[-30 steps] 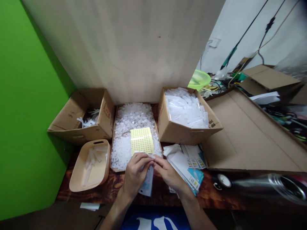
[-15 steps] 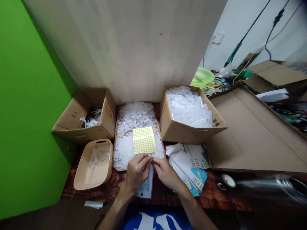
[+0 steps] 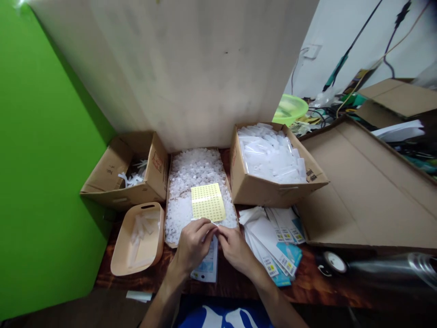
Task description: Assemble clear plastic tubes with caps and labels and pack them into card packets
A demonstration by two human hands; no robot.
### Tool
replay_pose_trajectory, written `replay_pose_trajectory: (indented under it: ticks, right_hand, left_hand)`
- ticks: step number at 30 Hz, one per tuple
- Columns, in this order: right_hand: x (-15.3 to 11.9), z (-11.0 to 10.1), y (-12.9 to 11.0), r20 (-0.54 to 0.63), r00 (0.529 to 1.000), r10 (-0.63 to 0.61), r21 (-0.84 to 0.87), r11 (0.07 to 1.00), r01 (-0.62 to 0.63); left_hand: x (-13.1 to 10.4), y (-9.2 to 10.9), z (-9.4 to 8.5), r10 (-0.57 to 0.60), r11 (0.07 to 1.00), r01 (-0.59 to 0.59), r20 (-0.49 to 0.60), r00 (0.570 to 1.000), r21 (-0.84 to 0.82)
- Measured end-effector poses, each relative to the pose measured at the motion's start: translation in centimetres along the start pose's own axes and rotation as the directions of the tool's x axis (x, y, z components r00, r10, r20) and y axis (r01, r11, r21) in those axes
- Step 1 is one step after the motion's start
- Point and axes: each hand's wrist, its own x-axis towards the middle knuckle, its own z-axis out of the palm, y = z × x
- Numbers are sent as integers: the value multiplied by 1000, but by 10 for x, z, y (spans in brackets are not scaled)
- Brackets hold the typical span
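Note:
My left hand [image 3: 194,240] and my right hand [image 3: 235,248] meet fingertip to fingertip at the near edge of the box of small white pieces [image 3: 177,214]. Both are closed in a pinch; what sits between the fingers is too small and hidden to name, though a shiny sliver shows there. Just beyond the fingers, a yellow sheet of small printed stickers [image 3: 208,202] lies on the white pieces. Beneath my hands, partly covered, a blue-and-white packet [image 3: 209,266] rests on the table.
A peach-coloured bin [image 3: 118,259] with translucent tubes stands left, below a cardboard box [image 3: 157,166]. To the right are a carton [image 3: 266,196] full of clear plastic pieces, fanned printed packets [image 3: 273,248], a round dial [image 3: 336,262] and a metal flask [image 3: 389,269].
The whole view has shifted slightly, with things on the table appearing a little lower and further right. My hands keep the same pinch in nearly the same place.

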Motion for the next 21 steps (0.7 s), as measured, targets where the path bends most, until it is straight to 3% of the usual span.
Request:
replay_pose_trajectory:
  ticks: [3,6,8,12,16,21]
  right_hand:
    - [0,-1,-3,-16,1000,-15,-9,1000,15]
    - [-1,-2,-4,-4,999,-36,-13,999,36]
    - [-1,-3,-5,-5,1000,-27,-27,999,27]
    - [-2,-6,-7,-36,999,-7,-38,999,5]
    - [-3,-8,-5,-41,999,-13,-41,999,12]
    - [-4,-5,-1,-49,999,-24,-92,996,19]
  left_hand:
    - [7,9,-2,-110,992,114,68,992,-62]
    - [13,15,-4,-252,959,258,65,965,-120]
    - [14,17,-4,-283,947,288,61,957,-144]
    - [12,14,-3,-173,967,182,67,983,-178]
    - [10,14,-1,-41,998,42,15,999,-39]
    - [14,19,-2,15,994,-23,77,997,106]
